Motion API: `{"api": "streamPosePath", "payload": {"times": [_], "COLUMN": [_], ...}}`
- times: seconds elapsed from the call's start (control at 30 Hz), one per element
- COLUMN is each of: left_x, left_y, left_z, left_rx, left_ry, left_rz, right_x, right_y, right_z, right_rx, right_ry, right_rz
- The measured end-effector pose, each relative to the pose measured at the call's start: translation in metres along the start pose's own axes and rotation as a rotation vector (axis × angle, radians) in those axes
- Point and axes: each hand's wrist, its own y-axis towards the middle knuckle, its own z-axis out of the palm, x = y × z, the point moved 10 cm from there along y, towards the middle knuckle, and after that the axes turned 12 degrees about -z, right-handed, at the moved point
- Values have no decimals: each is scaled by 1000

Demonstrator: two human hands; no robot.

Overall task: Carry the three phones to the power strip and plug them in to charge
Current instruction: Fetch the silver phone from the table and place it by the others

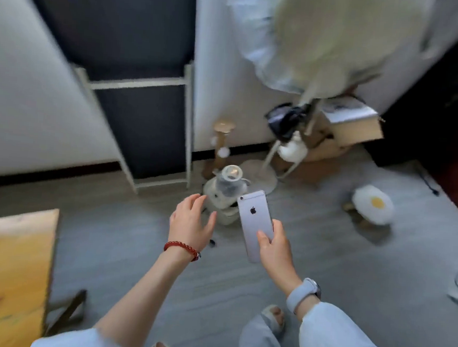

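1. Right hand (272,248) is reaching out in front of the body, fingers curling round the lower half of a silver phone (255,224), thumb lying across its back. The phone's back is facing up, tilting up and to the left, out in the air over the grey floor (133,261).
2. Left hand (191,221) is hovering just left of the phone, palm down, fingers spread and relaxed, gripping nothing and not touching the phone.
3. Left wrist is wearing a red bead bracelet (182,249), right wrist a pale watch band (303,293).
4. Counting: only one phone showing, two hands, two bare-ish feet poking out at the bottom.
5. Behind the hands, one small whitish appliance (225,193) is sitting on the floor, one fried-egg cushion (373,206) is lying off to the right, and one wooden table (6,271) is filling the left corner. Pretty blurry all round.
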Motion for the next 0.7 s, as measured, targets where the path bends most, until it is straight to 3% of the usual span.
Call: {"api": "streamPosePath", "payload": {"times": [0.2, 0.4, 0.7], "left_x": [-217, -408, -578], "left_y": [11, -37, -95], "left_z": [145, 293, 476], "left_rx": [132, 306, 568], "left_ry": [78, 109, 236], "left_rz": [266, 502, 720], "right_x": [-115, -227, -359], "right_y": [35, 28, 10], "right_z": [-186, -363, -527], "right_rx": [-208, -466, -787], "right_ry": [21, 70, 136], "right_rz": [142, 312, 509]}}
